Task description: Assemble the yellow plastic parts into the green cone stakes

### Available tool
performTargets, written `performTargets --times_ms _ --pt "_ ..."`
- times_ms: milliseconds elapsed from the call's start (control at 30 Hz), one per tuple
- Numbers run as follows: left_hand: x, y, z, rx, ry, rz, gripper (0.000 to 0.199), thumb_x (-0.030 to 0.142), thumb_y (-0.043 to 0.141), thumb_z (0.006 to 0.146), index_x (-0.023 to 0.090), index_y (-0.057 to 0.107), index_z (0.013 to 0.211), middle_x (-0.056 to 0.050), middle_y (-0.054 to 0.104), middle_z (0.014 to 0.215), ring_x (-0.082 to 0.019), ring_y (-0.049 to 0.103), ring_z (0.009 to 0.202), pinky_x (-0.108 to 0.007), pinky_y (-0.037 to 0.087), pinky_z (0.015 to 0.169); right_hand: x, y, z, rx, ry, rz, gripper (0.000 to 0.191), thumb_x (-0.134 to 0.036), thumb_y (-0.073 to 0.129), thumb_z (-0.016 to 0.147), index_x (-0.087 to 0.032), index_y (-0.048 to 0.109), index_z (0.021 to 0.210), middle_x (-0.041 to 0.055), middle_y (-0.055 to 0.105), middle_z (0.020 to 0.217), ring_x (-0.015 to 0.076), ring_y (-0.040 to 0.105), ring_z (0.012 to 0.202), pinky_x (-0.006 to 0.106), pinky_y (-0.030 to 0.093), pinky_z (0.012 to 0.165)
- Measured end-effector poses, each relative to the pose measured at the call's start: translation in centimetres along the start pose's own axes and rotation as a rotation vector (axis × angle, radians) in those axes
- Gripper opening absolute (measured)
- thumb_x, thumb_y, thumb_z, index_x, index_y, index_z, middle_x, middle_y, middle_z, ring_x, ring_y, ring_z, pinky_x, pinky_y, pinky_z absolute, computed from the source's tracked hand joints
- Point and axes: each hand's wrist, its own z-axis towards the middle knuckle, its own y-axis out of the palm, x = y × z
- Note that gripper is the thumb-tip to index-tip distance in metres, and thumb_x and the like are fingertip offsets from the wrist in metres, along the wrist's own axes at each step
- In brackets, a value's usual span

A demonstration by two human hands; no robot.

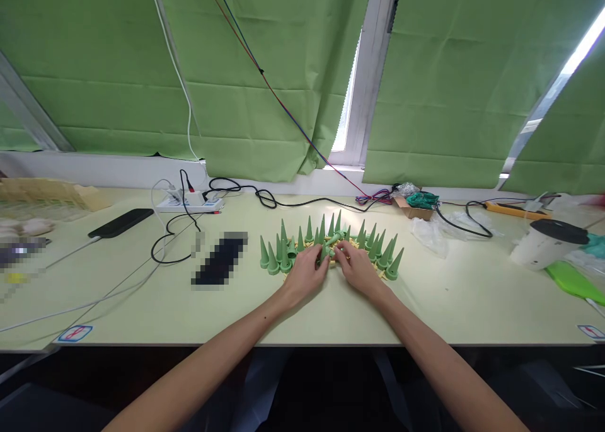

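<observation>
Noted: two-handed handling among green cones [264, 254], mid-surface.
Found cones standing mostly points-up in a close cluster on a pale surface [312, 324], over yellow pieces [380, 270] partly hidden from view. Located left hand [306, 269] at the near side of the cluster, just beside right hand [360, 268], with fingers of both bent inward toward small green parts; cannot tell whether gripping or only touching, owing to partly hidden contact. Observed a tilted green piece [336, 237] just beyond the fingertips. Recorded to the left: a dark, pixelated item [220, 260] and, farther back, a white power strip [212, 204]. Recorded far right: a white cup with black lid [536, 248].
</observation>
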Motion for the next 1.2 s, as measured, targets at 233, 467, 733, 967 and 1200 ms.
performTargets --times_ms 233,467,733,967,1200 --pt "0.09 0.01 0.00 -0.005 -0.004 0.003 0.027 0.035 0.042 0.093 0.020 0.040 0.071 -0.002 0.054 0.071 -0.015 0.048 0.061 -0.029 0.033 0.056 -0.25 -0.20 0.01 0.002 -0.012 0.044 0.019 -0.030 0.038 0.098 -0.021 0.054 0.091 0.0040 0.070 0.084 0.0176 0.064 0.068 0.029 0.044 0.067" --pt "0.45 -0.21 -0.12 -0.006 -0.024 -0.067 0.020 0.038 0.048 0.090 0.019 0.051 0.088 -0.003 0.057 0.079 -0.016 0.052 0.065 -0.028 0.036 0.057 -0.22 -0.30 0.14 0.065 -0.021 0.064 0.019 -0.030 0.041 0.096 -0.020 0.056 0.091 0.0045 0.068 0.085 0.0167 0.059 0.064 0.029 0.044 0.064" --pt "0.52 -0.32 -0.16 -0.026 -0.036 -0.098 0.023 0.035 0.057 0.083 0.019 0.051 0.098 -0.003 0.057 0.085 -0.015 0.052 0.068 -0.027 0.037 0.058 -0.57 -0.57 0.18 0.098 -0.006 0.082 0.017 -0.028 0.044 0.094 -0.020 0.059 0.092 0.0058 0.068 0.089 0.0190 0.061 0.073 0.031 0.046 0.071" --pt "0.15 -0.09 -0.08 -0.086 -0.026 -0.062 0.016 0.033 0.056 0.083 0.019 0.053 0.090 -0.003 0.058 0.082 -0.017 0.053 0.069 -0.029 0.038 0.059 -0.64 -0.57 0.19 0.114 0.008 0.084 0.017 -0.028 0.045 0.093 -0.019 0.060 0.092 0.0058 0.068 0.089 0.0182 0.060 0.071 0.031 0.046 0.070" --pt "-0.09 0.03 0.10 -0.118 0.011 -0.060 0.011 0.030 0.054 0.084 0.019 0.051 0.083 -0.003 0.058 0.083 -0.018 0.053 0.073 -0.030 0.040 0.064 -0.51 -0.36 0.22 0.116 0.000 0.091 0.019 -0.029 0.045 0.093 -0.019 0.061 0.094 0.0066 0.067 0.090 0.0186 0.060 0.071 0.031 0.047 0.068"
